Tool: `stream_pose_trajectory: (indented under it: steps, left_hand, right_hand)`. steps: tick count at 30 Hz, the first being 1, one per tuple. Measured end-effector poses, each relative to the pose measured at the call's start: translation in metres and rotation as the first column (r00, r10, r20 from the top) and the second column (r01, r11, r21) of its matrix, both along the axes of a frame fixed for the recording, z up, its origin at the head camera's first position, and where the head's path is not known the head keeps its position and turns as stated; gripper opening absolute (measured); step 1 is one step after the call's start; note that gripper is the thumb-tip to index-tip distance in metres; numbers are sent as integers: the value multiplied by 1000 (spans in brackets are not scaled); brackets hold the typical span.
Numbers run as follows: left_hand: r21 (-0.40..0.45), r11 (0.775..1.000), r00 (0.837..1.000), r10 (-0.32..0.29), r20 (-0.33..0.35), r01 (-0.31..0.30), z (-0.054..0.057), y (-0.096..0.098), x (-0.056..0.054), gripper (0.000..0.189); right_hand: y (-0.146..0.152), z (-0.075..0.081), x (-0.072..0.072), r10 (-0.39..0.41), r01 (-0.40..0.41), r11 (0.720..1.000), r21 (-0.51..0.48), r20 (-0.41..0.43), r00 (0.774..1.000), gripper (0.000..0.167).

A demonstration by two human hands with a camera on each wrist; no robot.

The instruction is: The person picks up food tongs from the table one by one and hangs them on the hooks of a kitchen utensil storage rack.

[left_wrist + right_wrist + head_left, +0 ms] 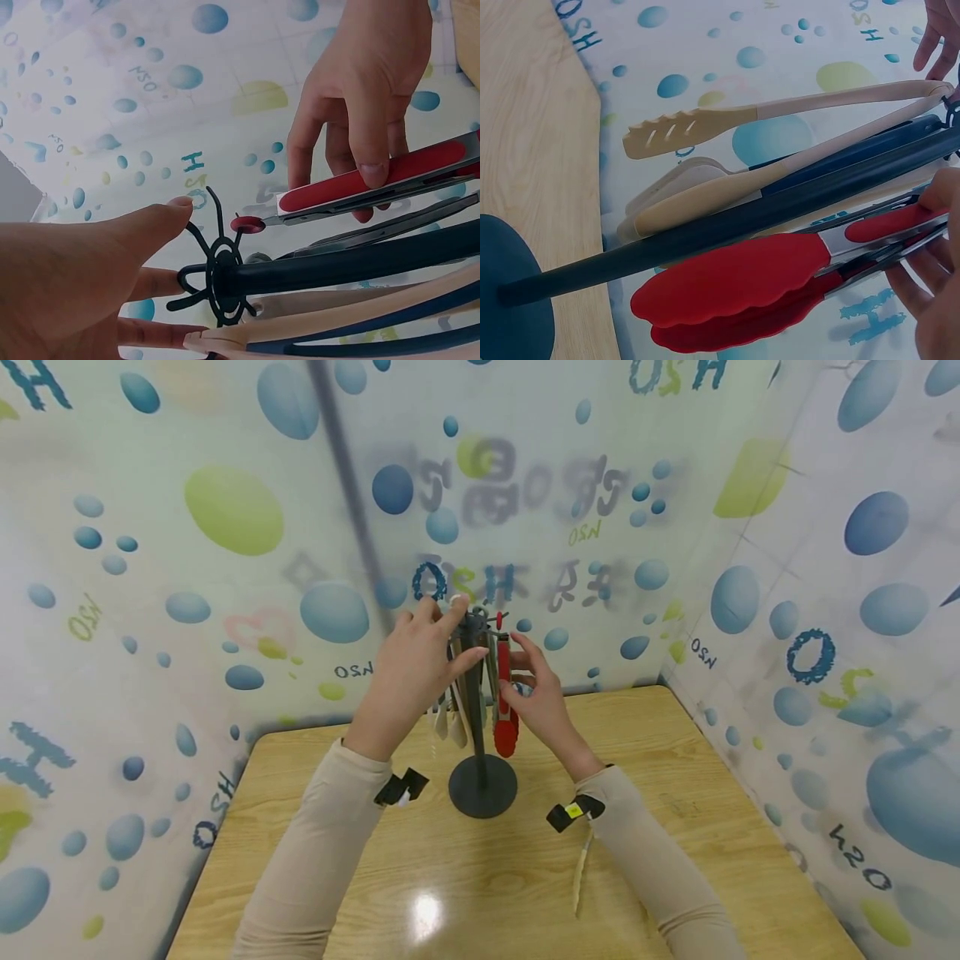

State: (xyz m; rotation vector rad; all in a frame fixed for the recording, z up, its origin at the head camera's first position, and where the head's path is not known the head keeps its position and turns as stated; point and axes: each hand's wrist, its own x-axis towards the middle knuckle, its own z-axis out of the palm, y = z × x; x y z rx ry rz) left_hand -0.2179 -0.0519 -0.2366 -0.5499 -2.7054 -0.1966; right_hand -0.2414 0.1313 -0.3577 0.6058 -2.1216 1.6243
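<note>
A dark utensil stand (483, 793) with a round base and a ring of hooks stands upright on the table. My left hand (420, 660) is at its top, fingers extended and touching the hooks; in the left wrist view the thumb points past a hook tip. On the right side, my right hand (543, 697) pinches red-and-silver tongs (735, 277) by the handle, thumb on the red grip. The tongs hang head down, with a red loop (247, 224) at the top beside the hooks. Around the pole hang a beige slotted utensil (690, 129) and other utensils.
The wooden table (420, 852) meets patterned walls (292, 527) at the back and sides. A thin pale strip (581, 878) lies on the table near my right forearm.
</note>
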Motion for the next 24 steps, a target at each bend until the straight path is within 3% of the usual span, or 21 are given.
stream_pose_trajectory:
  steps: [13,20,24]
  left_hand:
    - [-4,1000,1000,-10,-17,10,0,-2,1,74]
    - [4,1000,1000,-10,-7,10,1,-2,1,75]
    - [13,1000,1000,-16,5,16,2,-3,1,76]
  right_hand:
    - [-1,0,0,-1,0,1000,29,42,999,68]
    - [10,-24,-23,-3,1,997,75,25,1000,78]
    - [22,-23,-21,-6,1,995,101,48,999,79]
